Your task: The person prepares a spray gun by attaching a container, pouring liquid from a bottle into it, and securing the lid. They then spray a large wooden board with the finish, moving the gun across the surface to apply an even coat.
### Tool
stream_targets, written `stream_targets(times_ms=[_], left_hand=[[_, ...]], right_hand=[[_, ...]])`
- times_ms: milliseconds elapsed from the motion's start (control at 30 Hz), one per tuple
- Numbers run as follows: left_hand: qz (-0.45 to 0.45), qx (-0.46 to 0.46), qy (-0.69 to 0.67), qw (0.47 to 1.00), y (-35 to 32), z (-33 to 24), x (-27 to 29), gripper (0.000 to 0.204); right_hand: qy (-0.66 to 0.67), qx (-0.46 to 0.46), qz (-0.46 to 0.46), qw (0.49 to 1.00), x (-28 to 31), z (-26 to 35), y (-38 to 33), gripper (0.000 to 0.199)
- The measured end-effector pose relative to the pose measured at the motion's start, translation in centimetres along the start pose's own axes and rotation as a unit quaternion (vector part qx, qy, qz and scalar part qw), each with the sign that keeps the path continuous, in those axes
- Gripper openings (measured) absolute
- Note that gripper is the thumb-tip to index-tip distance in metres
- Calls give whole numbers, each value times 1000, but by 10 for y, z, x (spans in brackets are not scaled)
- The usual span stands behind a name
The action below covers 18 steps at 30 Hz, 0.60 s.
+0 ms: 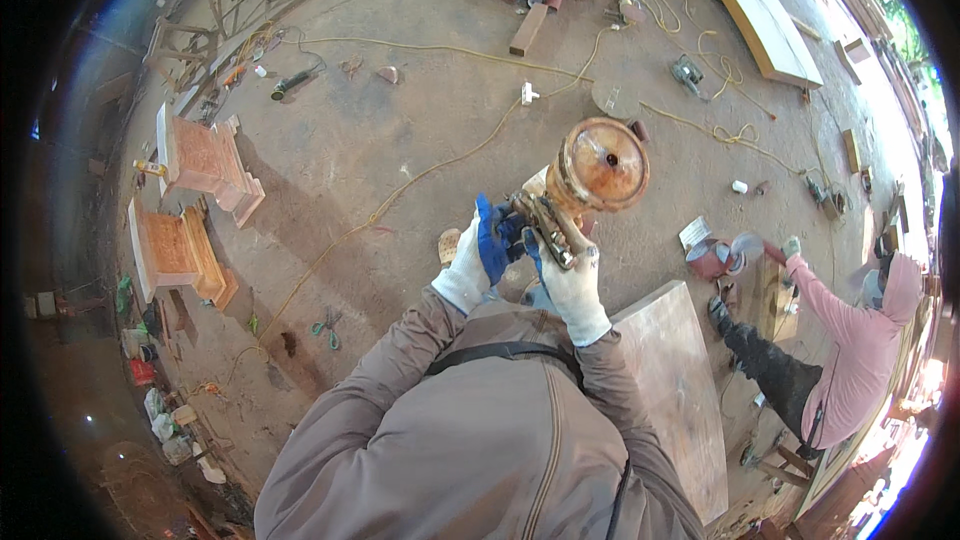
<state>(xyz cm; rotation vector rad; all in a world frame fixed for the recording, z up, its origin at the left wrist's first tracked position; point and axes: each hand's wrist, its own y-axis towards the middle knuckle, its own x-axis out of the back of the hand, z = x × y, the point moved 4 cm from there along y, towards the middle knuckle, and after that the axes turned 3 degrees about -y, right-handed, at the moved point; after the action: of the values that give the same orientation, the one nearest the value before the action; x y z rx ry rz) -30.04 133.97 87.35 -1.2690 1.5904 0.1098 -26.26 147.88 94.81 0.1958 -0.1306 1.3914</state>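
— What is lying around the person, taking the big things first?

— A bare concrete floor point(400, 130) is spreading out under everything. A long pale curved board point(760, 15) is lying at the far right, and a broad wooden slab point(680, 380) is sitting just beside the person's right elbow. Two carved reddish wooden pedestals point(200, 160) are standing at the left, one behind the other. A second person in a pink top point(850, 340) is crouching at the right, beyond the slab, reaching toward something small on the floor. A yellow cord point(420, 175) is trailing across the floor under the held piece, and short timber offcuts point(530, 28) are lying at the top.

— Is anything getting in the way?

— The slab is crowding the right side; the cord is running across the floor in front of the person.

— And the piece being held?

— A turned wooden post point(590, 180) is being held up in front of the chest, above the floor. Its long axis is running from the hands up and to the right, with the round, disc-shaped end tilting toward the camera.

— The hands?

— The left hand point(480, 255), in a white and blue glove, is wrapping around the lower end. The right hand point(570, 275), in a white glove, is closing on a metal tool point(545, 230) pressed against the post's lower end.
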Motion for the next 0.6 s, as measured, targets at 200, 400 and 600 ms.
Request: stream_targets(times_ms=[200, 400, 600], left_hand=[[-47, -9, 40, 998, 17, -6, -15, 60], [-117, -65, 3, 991, 22, -1, -16, 34], [-132, -91, -49, 986, 16, 1, -35, 32]], right_hand=[[28, 4, -12, 1000, -4, -16, -5, 43], [-13, 18, -12, 1000, 1, -11, -6, 45], [-55, 6, -9, 998, 4, -7, -12, 40]])
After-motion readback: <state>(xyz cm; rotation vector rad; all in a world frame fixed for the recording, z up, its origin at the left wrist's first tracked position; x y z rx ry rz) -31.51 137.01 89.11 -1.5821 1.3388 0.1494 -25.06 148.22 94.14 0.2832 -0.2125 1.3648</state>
